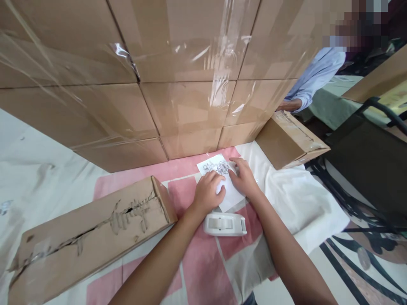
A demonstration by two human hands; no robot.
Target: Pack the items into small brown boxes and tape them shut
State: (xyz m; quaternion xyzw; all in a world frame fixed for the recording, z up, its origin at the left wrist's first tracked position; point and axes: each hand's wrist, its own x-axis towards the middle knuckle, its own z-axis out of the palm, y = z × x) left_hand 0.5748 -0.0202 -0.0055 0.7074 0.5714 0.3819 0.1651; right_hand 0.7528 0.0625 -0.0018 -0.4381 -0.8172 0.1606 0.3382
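A white sheet of paper (231, 198) lies on the pink and white cloth. Near its far edge is a cluster of small grey-blue shapes (213, 166); whether they are loose pieces or a drawing I cannot tell. My left hand (208, 191) rests on the sheet's left side, fingers slightly bent and thumb apart. On the right edge lies my right hand (244, 177), thumb and fingers spread beside the cluster. Both hands touch the paper, and neither visibly grips anything. Just nearer to me, between my forearms, sits a white tape dispenser (225, 224).
Stacked cardboard boxes (190, 101) bound with clear tape form a wall ahead. A long worn carton (92, 237) lies at left; an open-sided carton (289, 140) stands at right. Beyond it is another person's sleeve (318, 76). A dark chair (369, 161) is at far right.
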